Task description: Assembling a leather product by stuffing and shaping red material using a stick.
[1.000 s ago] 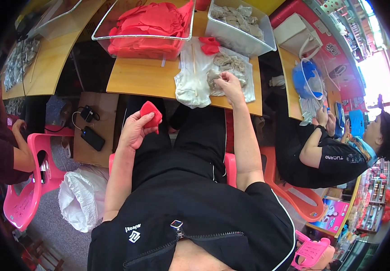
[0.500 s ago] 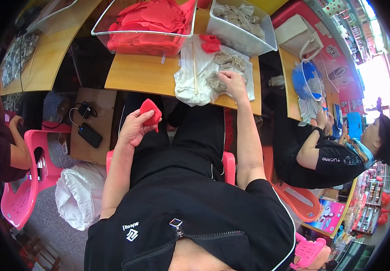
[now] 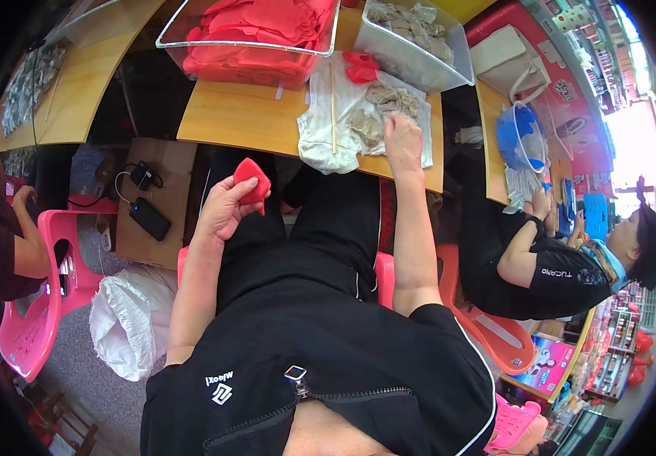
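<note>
My left hand (image 3: 227, 210) is raised over my lap, its fingers and thumb closed on a small red fabric piece (image 3: 250, 178) with a pointed top. My right hand (image 3: 403, 141) is at the table's near edge, fingers curled together beside a small heap of crumpled grey-beige scraps (image 3: 366, 128); whatever its fingertips hold is hidden. The scraps lie on a white cloth (image 3: 319, 140) that hangs over the edge. A thin wooden stick (image 3: 333, 106) rests lengthwise on the cloth. Behind them are more grey-beige scraps (image 3: 392, 100) and some loose red pieces (image 3: 361, 67).
A clear bin (image 3: 248, 50) full of red fabric pieces stands at the back, with another bin (image 3: 419, 64) of grey-beige pieces to its right. A co-worker (image 3: 563, 262) sits at the right. At the left are a pink chair (image 3: 48, 296) and a white sack (image 3: 126, 323).
My right hand has shifted slightly right and turned, its back now showing, away from the near scraps. My left hand still holds the red piece, tilted a little differently.
</note>
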### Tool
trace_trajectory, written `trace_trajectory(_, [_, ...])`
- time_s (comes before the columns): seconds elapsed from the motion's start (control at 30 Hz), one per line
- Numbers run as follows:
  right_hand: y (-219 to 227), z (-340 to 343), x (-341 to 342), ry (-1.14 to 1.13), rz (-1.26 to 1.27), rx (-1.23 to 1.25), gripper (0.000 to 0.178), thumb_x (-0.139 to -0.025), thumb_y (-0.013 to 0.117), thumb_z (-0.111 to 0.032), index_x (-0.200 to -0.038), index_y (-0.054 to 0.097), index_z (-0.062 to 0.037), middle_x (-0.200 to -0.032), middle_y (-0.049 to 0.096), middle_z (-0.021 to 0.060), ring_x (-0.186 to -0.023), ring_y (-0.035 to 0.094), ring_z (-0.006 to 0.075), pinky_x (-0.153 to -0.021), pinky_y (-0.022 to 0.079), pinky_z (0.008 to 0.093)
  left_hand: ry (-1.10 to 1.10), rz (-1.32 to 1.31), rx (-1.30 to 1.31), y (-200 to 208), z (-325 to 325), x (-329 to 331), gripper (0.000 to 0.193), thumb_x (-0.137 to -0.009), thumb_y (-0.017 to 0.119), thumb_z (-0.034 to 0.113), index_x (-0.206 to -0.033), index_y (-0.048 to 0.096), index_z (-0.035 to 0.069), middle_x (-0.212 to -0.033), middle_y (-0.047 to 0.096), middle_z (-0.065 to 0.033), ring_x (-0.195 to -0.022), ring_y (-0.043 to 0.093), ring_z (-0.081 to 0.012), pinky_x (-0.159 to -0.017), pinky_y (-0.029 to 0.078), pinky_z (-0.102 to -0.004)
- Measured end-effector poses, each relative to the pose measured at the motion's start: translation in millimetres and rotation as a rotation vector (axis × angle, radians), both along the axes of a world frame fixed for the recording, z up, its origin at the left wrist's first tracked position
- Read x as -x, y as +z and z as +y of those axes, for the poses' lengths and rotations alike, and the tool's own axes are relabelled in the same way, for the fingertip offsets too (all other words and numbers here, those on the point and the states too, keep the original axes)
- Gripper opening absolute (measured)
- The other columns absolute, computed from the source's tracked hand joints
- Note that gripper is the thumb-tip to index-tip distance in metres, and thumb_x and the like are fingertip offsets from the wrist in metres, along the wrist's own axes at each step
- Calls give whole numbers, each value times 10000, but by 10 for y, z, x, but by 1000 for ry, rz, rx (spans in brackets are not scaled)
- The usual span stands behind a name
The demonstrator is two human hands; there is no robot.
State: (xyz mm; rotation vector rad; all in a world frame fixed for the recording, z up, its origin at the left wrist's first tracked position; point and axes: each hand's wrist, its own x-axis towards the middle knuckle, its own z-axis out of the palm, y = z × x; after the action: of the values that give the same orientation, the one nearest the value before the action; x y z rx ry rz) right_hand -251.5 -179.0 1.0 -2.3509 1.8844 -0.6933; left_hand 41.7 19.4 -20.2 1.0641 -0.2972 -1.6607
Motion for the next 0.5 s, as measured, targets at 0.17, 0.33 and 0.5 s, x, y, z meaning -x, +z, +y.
trace_trajectory(0.17, [118,171,-96,-252,143,-385,418,-802,622,-388,-992,661,-17,-904,662,194,-882,641,318,-739,492,389,2,12,6,20,0,25,218,-854,649,145,-1026,596,21,-921,671,-107,-793,671,-172,-621,560,-258])
trace_trajectory(0.33, [-109,178,-116,-135,-166,-204,377,-725,706,-327,-885,642,8,-850,662,162,-807,640,276,-729,488,359,-30,0,6,3,-5,50,203,-864,636,146,-1024,596,28,-927,668,-110,-808,674,-190,-616,575,-261])
trace_trajectory(0.5, [-180,105,-125,-62,-403,-160,294,-720,717,-222,-862,604,9,-807,633,116,-801,622,227,-702,487,353,-6,-1,1,-4,-4,-2,210,-862,637,143,-1030,592,24,-929,667,-114,-808,674,-191,-611,575,-256])
